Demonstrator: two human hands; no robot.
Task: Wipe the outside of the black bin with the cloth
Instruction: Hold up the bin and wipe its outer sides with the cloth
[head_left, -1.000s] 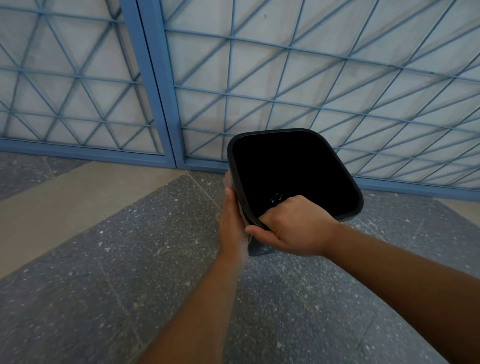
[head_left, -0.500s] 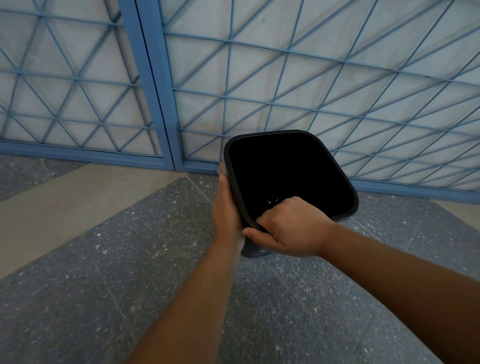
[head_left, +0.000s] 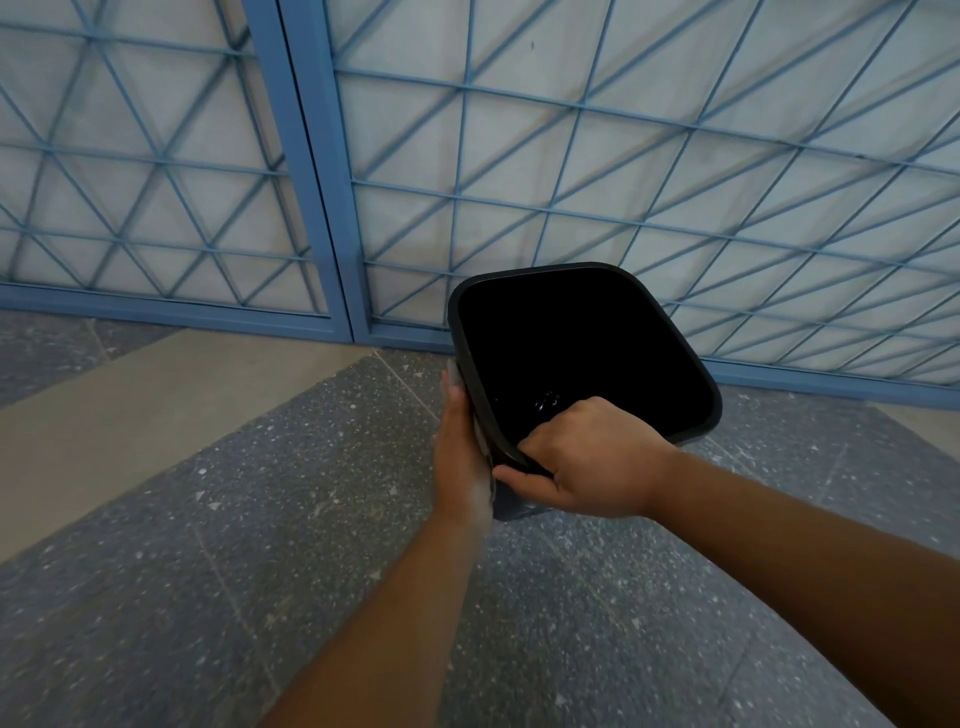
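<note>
Standing over a grey speckled floor (head_left: 208, 597), a person holds the black bin (head_left: 582, 358) up off the ground in front of a blue metal grille (head_left: 571, 156) backed by pale panels. The bin is tilted, its open mouth turned up towards the head camera, and its rounded square rim is fully visible. The interior reads as uniformly dark; a faint glint near the bottom is too small to identify, and no contents can be made out. The right hand (head_left: 592, 462) clenches the near rim, fingers curled over the edge into the opening and thumb along the outer wall. The left hand (head_left: 462, 452) lies flat against the bin's left outer wall with fingers extended. A thin strip of pale cloth (head_left: 480, 434) shows between that palm and the wall, pressed against the bin; most of it is hidden by the hand. A lighter beige band (head_left: 156, 415) crosses the floor at left.
</note>
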